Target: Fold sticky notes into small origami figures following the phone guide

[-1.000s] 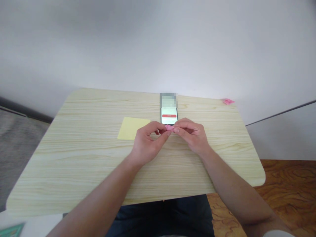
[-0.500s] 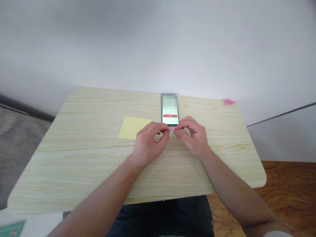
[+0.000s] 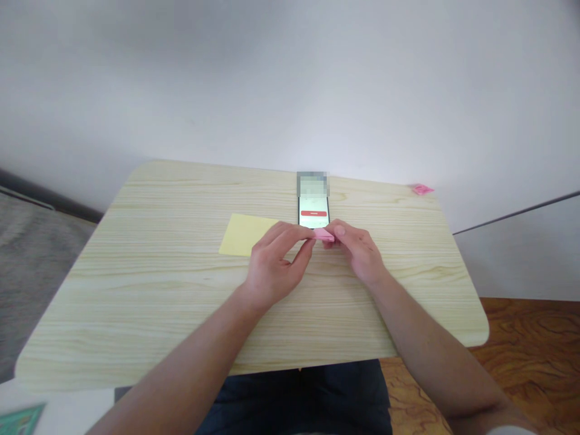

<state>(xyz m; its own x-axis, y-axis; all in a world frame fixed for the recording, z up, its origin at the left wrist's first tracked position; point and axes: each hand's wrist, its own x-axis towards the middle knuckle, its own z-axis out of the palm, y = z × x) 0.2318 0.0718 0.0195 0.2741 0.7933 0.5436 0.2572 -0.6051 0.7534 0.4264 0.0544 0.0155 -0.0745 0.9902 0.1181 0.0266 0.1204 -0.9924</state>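
A small folded piece of pink paper (image 3: 323, 234) is held between both hands, just in front of a lit phone. My left hand (image 3: 278, 257) pinches its left end between thumb and fingers. On the other side, my right hand (image 3: 359, 251) has its thumb and fingers closed at the paper's right end, with some fingertips hidden behind it. A sheet of yellow paper (image 3: 244, 234) lies flat on the table, partly under my left hand and apart from the pink piece.
The phone (image 3: 313, 208) lies near the table's back edge, its upper part blurred. Another folded pink paper piece (image 3: 422, 190) sits at the back right corner. The pale wood-grain table (image 3: 149, 272) stands against a white wall (image 3: 290, 84).
The pink paper now shows a broader face, where before only a thin edge showed. My right hand has turned and shifted its fingers; my left keeps its pinch.
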